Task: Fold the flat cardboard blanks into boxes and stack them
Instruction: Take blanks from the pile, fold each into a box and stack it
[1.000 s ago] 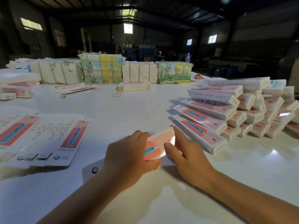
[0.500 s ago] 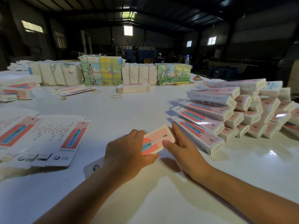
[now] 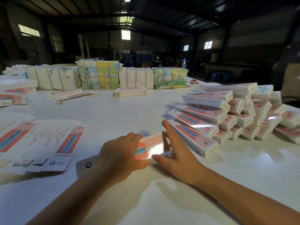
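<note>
A pink and white box (image 3: 151, 146) with a blue and red print lies low over the white table (image 3: 129, 114), partly folded. My left hand (image 3: 120, 153) grips its left part, fingers curled over the top and thumb underneath. My right hand (image 3: 177, 156) is at its right end with fingers spread and straight, touching the end; motion blur hides the exact contact. A white flap (image 3: 87, 164) sticks out under my left wrist. A leaning pile of folded boxes (image 3: 227, 114) stands just right of my hands. Flat blanks (image 3: 53, 143) lie at the left.
Wrapped bundles (image 3: 99, 75) line the table's far side, with a small stack of flat pieces (image 3: 129, 93) in front. Rubber bands (image 3: 113, 100) lie loose mid-table. More boxes (image 3: 14, 95) sit at the far left. A water bottle (image 3: 183, 63) stands at the back.
The box has tipped flatter between my hands. My right hand's fingers have opened and spread along the box's right end. My left hand keeps its grip.
</note>
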Demonstrator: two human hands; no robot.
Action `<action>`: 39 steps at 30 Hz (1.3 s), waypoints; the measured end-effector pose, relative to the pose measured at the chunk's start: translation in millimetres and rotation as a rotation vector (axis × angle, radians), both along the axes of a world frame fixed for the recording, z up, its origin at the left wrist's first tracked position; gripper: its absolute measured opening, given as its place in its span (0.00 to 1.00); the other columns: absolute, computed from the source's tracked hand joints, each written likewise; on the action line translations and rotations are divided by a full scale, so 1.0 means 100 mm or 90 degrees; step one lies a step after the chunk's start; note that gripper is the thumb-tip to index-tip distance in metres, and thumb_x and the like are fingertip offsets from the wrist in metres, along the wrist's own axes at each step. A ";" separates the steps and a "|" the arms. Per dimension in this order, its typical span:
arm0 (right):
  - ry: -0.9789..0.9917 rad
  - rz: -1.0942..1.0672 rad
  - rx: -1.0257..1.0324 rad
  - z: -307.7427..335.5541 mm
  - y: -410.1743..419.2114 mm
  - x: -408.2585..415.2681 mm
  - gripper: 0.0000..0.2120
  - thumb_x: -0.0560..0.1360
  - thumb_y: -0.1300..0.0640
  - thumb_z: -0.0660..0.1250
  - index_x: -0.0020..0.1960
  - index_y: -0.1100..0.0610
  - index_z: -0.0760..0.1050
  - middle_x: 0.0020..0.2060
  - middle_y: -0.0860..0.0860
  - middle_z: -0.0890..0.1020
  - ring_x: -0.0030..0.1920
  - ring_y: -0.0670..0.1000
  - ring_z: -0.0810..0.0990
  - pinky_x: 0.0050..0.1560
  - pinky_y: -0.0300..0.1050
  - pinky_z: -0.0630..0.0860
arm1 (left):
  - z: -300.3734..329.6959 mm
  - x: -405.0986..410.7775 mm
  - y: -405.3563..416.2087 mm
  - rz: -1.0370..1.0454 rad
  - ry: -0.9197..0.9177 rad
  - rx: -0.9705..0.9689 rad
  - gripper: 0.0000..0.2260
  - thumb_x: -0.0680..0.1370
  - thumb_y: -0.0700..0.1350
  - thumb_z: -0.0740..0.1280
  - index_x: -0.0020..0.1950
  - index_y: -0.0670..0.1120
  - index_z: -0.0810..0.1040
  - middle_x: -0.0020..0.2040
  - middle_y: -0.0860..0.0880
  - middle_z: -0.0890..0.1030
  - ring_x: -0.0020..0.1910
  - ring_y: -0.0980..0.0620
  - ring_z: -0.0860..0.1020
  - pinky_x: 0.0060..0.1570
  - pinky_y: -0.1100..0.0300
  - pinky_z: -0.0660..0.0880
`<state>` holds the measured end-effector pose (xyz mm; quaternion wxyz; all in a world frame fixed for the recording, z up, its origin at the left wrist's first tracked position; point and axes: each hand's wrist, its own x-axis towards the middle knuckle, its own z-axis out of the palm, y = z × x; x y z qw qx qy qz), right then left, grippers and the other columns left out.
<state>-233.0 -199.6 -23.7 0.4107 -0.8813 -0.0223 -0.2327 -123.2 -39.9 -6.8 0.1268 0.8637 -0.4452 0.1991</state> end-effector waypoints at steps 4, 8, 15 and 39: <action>-0.031 0.009 -0.352 0.00 -0.04 -0.03 0.34 0.74 0.49 0.68 0.75 0.49 0.56 0.73 0.49 0.63 0.70 0.49 0.64 0.65 0.44 0.69 | 0.02 -0.02 0.05 0.002 0.058 0.096 0.31 0.70 0.68 0.62 0.69 0.56 0.61 0.64 0.59 0.72 0.54 0.58 0.74 0.51 0.69 0.69; -0.048 -0.100 -0.516 0.04 -0.13 -0.04 0.30 0.75 0.43 0.65 0.72 0.56 0.66 0.59 0.55 0.77 0.58 0.55 0.72 0.56 0.50 0.71 | -0.02 0.01 0.08 -0.089 -0.220 -0.033 0.35 0.69 0.69 0.58 0.66 0.46 0.70 0.57 0.46 0.80 0.50 0.44 0.81 0.49 0.45 0.75; -0.164 -0.451 -0.351 0.96 -1.08 0.01 0.16 0.76 0.45 0.65 0.61 0.49 0.73 0.54 0.51 0.76 0.53 0.51 0.69 0.48 0.44 0.67 | -0.27 0.07 -0.14 -0.208 -0.243 -0.171 0.24 0.77 0.67 0.43 0.54 0.53 0.69 0.50 0.52 0.80 0.48 0.50 0.71 0.36 0.42 0.76; -0.013 -0.215 -0.418 0.38 -0.30 0.02 0.10 0.74 0.55 0.60 0.44 0.56 0.80 0.43 0.53 0.80 0.45 0.57 0.78 0.43 0.50 0.74 | -0.18 0.01 -0.12 -0.256 -0.045 -0.065 0.14 0.66 0.59 0.58 0.44 0.56 0.77 0.41 0.58 0.80 0.41 0.61 0.70 0.29 0.70 0.73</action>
